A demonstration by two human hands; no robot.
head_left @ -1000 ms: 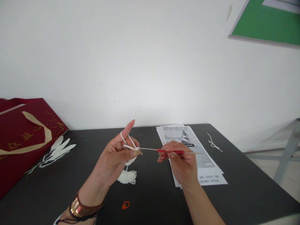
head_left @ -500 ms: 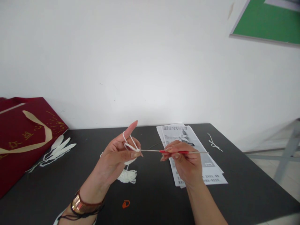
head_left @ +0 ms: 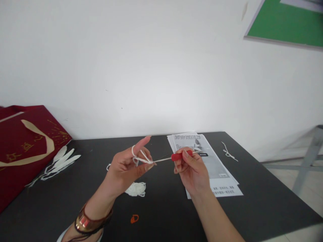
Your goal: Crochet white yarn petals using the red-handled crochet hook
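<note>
White yarn (head_left: 141,158) loops round the raised index finger of my left hand (head_left: 128,166), whose thumb and another finger pinch the yarn work. In my right hand (head_left: 193,168) is a crochet hook (head_left: 180,156) with a red grip and a thin metal shaft. Its shaft runs left to the pinched stitches, and the tip is hidden at the yarn. Below my left hand a small ball of white yarn (head_left: 136,189) lies on the black table (head_left: 161,215). Nearer to me lies an orange stitch marker (head_left: 134,218).
Printed sheets (head_left: 217,168) lie under and behind my right hand. A thin white tied cord (head_left: 228,154) is to their right. At the left, white crocheted petals (head_left: 63,159) rest beside a dark red gift bag (head_left: 32,141). The wall (head_left: 161,67) rises behind the table.
My right hand has rolled over and moved slightly left, tilting the hook's handle end upward and showing more of its red grip. My left index finger has lowered a little; the yarn loop sits closer.
</note>
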